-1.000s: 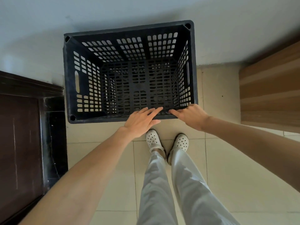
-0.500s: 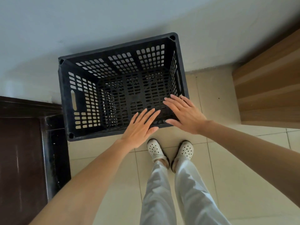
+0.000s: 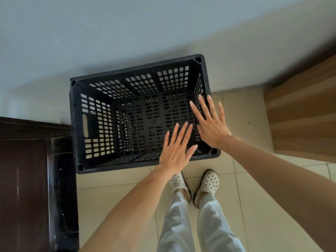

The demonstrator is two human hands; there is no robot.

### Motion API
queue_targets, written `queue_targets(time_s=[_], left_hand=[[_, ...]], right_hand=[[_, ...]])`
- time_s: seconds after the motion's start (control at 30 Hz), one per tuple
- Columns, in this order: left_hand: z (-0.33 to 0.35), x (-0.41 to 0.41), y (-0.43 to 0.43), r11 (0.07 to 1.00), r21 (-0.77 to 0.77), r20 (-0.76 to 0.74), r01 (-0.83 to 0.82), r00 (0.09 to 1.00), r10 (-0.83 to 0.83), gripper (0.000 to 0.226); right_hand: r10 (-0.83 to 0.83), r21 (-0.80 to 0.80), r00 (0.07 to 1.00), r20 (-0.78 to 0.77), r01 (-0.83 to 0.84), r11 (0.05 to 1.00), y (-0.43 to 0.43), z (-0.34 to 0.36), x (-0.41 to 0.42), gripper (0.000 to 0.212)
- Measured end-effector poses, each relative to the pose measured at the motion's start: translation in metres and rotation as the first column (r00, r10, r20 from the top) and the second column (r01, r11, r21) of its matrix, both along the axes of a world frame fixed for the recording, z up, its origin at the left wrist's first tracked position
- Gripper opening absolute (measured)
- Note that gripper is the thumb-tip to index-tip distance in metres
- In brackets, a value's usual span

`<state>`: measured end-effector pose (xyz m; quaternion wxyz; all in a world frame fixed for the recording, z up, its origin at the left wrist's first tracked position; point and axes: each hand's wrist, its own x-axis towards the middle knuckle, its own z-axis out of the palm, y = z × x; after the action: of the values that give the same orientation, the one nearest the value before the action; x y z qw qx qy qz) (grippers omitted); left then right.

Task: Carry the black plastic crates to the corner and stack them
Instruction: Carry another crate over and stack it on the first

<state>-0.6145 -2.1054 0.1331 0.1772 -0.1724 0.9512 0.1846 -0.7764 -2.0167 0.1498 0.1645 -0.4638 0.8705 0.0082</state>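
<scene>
1. Directly below the viewer, a black plastic crate (image 3: pixel 94 124) stands upright with its open top facing up and its far side against a pale wall (image 3: pixel 127 33).
2. Its walls and bottom are gridded with small holes, and a slot handle shows in its left wall.
3. The left hand (image 3: pixel 175 150) is spread flat, palm down, fingers straight and apart, over the right part of the crate's near rim. It holds nothing.
4. The right hand (image 3: pixel 211 124) is likewise flat and fanned wide, palm down, over the crate's right wall close to the near right corner. It holds nothing.
5. Whether either palm touches the plastic cannot be told from this angle.
6. A dark wooden cabinet (image 3: pixel 23 188) stands just beside the crate on the left, and a light wooden panel (image 3: pixel 305 115) is on the right, apart from it across a strip of beige tiled floor (image 3: pixel 245 110).
7. Near the crate's near side, the person's feet in white perforated clogs (image 3: pixel 209 182) and pale trousers (image 3: pixel 181 224) stand on the tiles.
</scene>
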Motion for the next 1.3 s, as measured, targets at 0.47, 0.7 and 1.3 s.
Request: queue_targets(time_s=[0.47,0.7,1.3], left_hand=[[0.052,0.143,-0.197,0.84,-0.195,-0.058,-0.506,0.861,0.505,0.067],[0.031,0.173,-0.259,0.824,-0.164,-0.031,-0.542,0.838,0.545,0.084],[0.018,0.156,-0.284,0.751,0.075,0.044,-0.656,0.755,0.655,0.072]], right_hand=[[0.348,-0.103,0.931,0.112,-0.337,0.936,-0.161,0.053,0.076,0.078],[0.5,-0.191,0.857,0.129,-0.473,0.86,-0.3,0.04,0.166,0.061],[0.541,-0.067,0.783,0.305,-0.549,0.833,-0.376,0.002,0.175,0.063]])
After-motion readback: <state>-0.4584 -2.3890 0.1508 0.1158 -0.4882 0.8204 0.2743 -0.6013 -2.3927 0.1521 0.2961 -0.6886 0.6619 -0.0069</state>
